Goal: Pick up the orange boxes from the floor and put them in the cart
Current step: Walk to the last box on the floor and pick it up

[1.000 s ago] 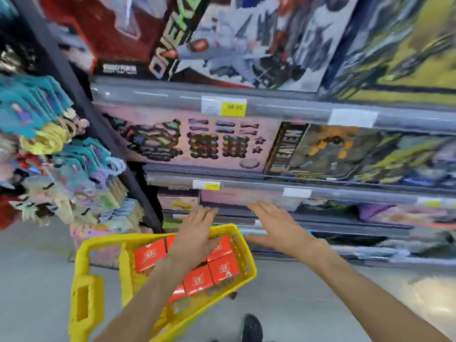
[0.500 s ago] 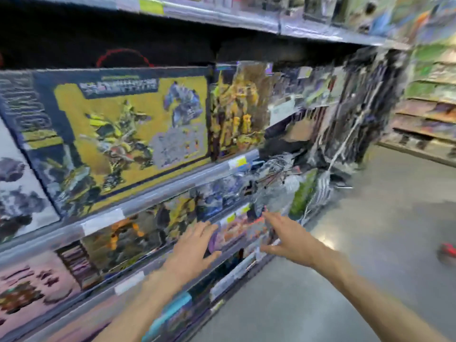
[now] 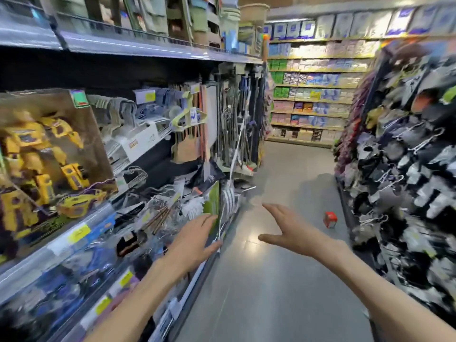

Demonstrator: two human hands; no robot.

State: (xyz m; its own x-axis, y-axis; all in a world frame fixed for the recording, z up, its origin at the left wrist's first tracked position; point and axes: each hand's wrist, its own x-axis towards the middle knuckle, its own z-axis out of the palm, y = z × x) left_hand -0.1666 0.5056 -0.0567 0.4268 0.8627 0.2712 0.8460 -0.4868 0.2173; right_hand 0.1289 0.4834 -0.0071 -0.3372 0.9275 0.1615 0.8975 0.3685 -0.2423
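One small orange box (image 3: 330, 219) lies on the grey aisle floor, ahead and to the right, close to the foot of the right-hand rack. My left hand (image 3: 195, 240) is stretched forward with straight fingers in front of the lower left shelves and holds nothing. My right hand (image 3: 287, 229) is held out over the floor, fingers and thumb spread, empty, well short of the box. The yellow cart is out of view.
Store shelves (image 3: 138, 154) with toy boxes, hangers and brooms line the left side. A rack of hanging dark goods (image 3: 404, 169) lines the right. The grey floor (image 3: 283, 280) runs between them to stocked shelves (image 3: 313, 95) at the far end.
The view has swung right, from the yellow cart with orange boxes to looking down the aisle. The cart has left the view; an orange box on the floor has come in. Both hands stay open.
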